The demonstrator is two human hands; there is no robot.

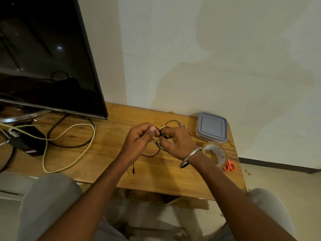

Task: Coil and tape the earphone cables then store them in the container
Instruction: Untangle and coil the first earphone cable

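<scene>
A thin black earphone cable [152,154] is bunched between both hands above the wooden table [107,153]. My left hand [139,141] pinches it from the left, and my right hand [177,143] grips it from the right. A loop of the cable arcs up behind my right hand, and its jack end hangs toward the table's front. A roll of clear tape [215,153] lies just right of my right wrist. The clear container with a grey lid [212,127] sits shut at the table's back right corner.
Orange-handled scissors [229,166] lie by the tape near the right edge. A dark monitor [45,56] stands at the back left. A pale green cable [69,148] and thick black cables loop over the table's left half. A wall rises right behind the table.
</scene>
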